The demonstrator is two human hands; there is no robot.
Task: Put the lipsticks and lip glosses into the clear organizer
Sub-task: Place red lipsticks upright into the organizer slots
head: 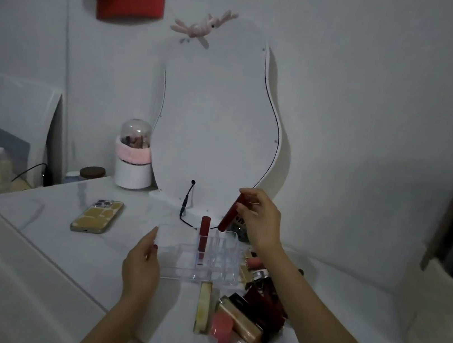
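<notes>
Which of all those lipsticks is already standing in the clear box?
Only the red tube at the organizer's left slots stands upright inside. Another red tube is tilted in the right hand; the rest lie piled on the table.

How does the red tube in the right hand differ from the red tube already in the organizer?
The held tube is tilted, above the organizer; the standing tube is upright in a slot. The right hand pinches the held tube; nothing touches the standing tube. Both are red and slim.
</notes>
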